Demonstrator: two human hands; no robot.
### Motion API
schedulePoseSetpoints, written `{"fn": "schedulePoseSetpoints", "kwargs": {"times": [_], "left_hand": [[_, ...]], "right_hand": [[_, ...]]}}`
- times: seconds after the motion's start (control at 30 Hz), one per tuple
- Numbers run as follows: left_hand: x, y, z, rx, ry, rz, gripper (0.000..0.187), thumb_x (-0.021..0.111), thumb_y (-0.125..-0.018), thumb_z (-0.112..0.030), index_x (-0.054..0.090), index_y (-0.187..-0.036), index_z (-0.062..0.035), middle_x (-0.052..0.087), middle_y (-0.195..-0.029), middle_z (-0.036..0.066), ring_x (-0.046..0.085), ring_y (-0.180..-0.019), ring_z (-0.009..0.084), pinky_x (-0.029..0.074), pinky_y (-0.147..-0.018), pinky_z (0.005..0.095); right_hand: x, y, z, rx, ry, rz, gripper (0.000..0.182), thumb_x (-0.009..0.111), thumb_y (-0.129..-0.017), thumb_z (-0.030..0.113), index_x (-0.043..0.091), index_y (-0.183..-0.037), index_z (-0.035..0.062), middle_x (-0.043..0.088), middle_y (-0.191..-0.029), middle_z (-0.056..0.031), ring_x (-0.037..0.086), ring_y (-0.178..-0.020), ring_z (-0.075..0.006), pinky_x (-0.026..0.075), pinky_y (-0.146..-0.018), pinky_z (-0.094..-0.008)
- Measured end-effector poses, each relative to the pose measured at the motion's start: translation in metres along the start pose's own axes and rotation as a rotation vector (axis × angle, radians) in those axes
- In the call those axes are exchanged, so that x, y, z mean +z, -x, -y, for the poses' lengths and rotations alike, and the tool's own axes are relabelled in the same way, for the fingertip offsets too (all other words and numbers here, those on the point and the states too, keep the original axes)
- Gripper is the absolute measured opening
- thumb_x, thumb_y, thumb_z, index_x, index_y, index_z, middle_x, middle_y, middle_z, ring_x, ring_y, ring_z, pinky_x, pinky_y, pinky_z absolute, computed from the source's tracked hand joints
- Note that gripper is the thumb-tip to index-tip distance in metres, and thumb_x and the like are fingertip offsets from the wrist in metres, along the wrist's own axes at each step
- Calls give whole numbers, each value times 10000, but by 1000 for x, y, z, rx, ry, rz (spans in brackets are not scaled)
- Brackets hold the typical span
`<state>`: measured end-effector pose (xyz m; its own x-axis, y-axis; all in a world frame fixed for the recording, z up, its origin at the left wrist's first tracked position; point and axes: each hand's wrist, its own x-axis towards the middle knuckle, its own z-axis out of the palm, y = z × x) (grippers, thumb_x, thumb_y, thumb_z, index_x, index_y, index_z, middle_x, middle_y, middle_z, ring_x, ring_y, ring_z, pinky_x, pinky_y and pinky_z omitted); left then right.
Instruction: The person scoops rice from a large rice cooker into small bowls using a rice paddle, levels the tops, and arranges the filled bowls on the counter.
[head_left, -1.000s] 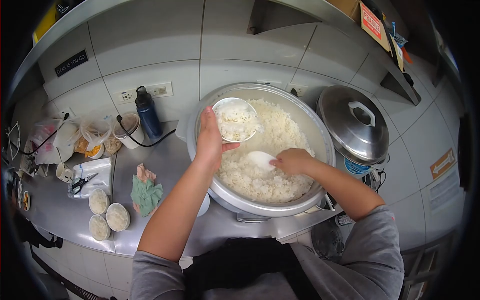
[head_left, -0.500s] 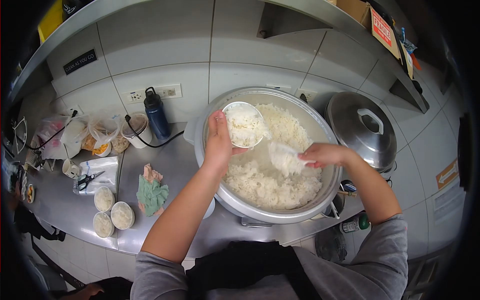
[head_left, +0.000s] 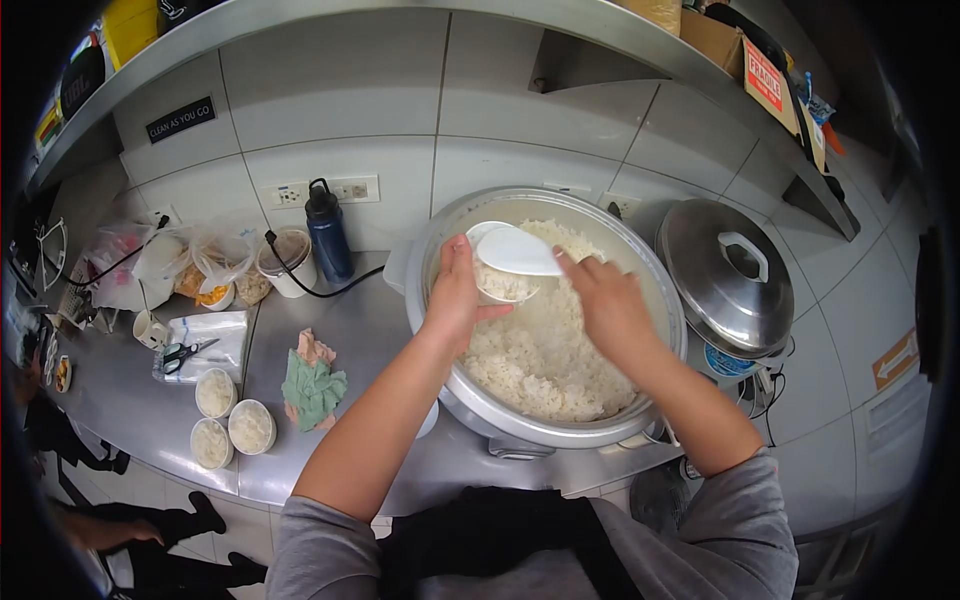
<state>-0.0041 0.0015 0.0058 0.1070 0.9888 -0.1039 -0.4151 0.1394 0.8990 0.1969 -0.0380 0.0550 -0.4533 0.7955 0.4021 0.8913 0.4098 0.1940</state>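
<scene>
My left hand (head_left: 457, 300) is wrapped round a white cup of rice (head_left: 503, 287), held over the large rice cooker (head_left: 463, 405). In my right hand (head_left: 608, 305) is the handle of a white rice paddle (head_left: 516, 250). The paddle's blade lies across the top of the cup, back side up, and hides part of its rice. Below both hands, loose cooked rice (head_left: 540, 375) fills much of the pot, with a thinner patch near the middle.
Three filled rice cups (head_left: 251, 427) stand left, near a green cloth (head_left: 314, 382), scissors (head_left: 186, 354) and a blue bottle (head_left: 329, 232). A metal lid (head_left: 715, 290) sits right of the cooker. A shelf (head_left: 400, 12) runs overhead. Another person's legs (head_left: 170, 530) show lower left.
My right hand has brought the paddle up and left from over the pot's rice onto the cup. My left hand still holds the cup. Another person's legs have come into view lower left.
</scene>
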Motion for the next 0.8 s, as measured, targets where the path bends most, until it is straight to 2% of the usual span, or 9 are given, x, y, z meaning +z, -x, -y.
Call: {"fn": "schedulePoseSetpoints", "kwargs": {"times": [0.07, 0.17, 0.3, 0.43, 0.53, 0.63, 0.7, 0.73, 0.8], "left_hand": [[5, 5, -5, 3, -62, -1, 565, 216, -1028, -530, 221, -1452, -156, 365, -1439, 142, 466, -1278, 289, 589, -829, 439], [2, 3, -2, 24, -59, 59, 561, 215, -1029, -529, 220, -1451, -159, 374, -1433, 142, 482, -1264, 292, 588, -825, 442], [3, 6, -4, 18, -74, 46, 640, 217, -1017, -568, 136, -1506, -162, 407, -1427, 124, 559, -1196, 278, 589, -807, 411], [7, 10, -7, 52, -100, 105, 575, 199, -1022, -555, 235, -1449, -172, 401, -1417, 119, 540, -1207, 290, 596, -797, 424], [5, 10, -5, 81, -93, 119, 582, 195, -1019, -562, 241, -1456, -181, 409, -1417, 112, 542, -1208, 279, 598, -790, 414], [4, 10, -5, 99, -54, 111, 584, 197, -1020, -560, 242, -1465, -185, 416, -1416, 106, 542, -1212, 272, 596, -799, 412], [2, 9, -3, 112, -49, 109, 582, 201, -1022, -556, 242, -1469, -185, 418, -1415, 104, 544, -1211, 272, 594, -810, 414], [1, 8, -3, 96, 4, 131, 570, 216, -1025, -544, 233, -1468, -185, 417, -1415, 112, 542, -1214, 278, 591, -819, 423], [1, 10, -6, 94, 55, 152, 559, 231, -1029, -532, 224, -1467, -185, 416, -1414, 120, 539, -1217, 285, 589, -829, 431]], "right_hand": [[-26, -8, -8, -9, 58, -45, 669, 544, -771, -18, 478, -1413, 159, 568, -991, -32, 551, -889, -216, 367, -740, -396], [-30, -6, -4, -180, 214, -92, 638, 552, -772, -15, 516, -1384, 164, 569, -967, -21, 548, -879, -214, 366, -744, -405], [-30, -1, -11, -182, 164, -73, 631, 555, -779, -4, 526, -1378, 194, 564, -952, -16, 549, -880, -207, 366, -750, -406], [-47, -16, -17, 10, 81, -108, 615, 542, -793, -4, 547, -1357, 243, 559, -948, -6, 550, -892, -192, 362, -768, -404], [-29, -16, -14, -77, 116, -209, 599, 548, -793, -11, 559, -1343, 227, 564, -939, -8, 551, -897, -196, 361, -779, -405], [-25, -9, -12, -170, 159, -178, 583, 538, -808, -8, 554, -1345, 218, 564, -928, -11, 557, -937, -190, 360, -803, -406], [-27, -7, -21, 78, -90, -101, 496, 507, -877, 10, 544, -1343, 177, 592, -1002, -58, 579, -970, -241, 396, -826, -419], [-15, -6, -30, 74, -93, -114, 496, 507, -877, 10, 544, -1343, 177, 592, -1002, -58, 579, -970, -241, 396, -826, -419], [17, -6, -49, 477, -910, 134, 409, 467, -939, 34, 524, -1335, 117, 600, -1098, -124, 592, -981, -315, 435, -844, -421]]}}
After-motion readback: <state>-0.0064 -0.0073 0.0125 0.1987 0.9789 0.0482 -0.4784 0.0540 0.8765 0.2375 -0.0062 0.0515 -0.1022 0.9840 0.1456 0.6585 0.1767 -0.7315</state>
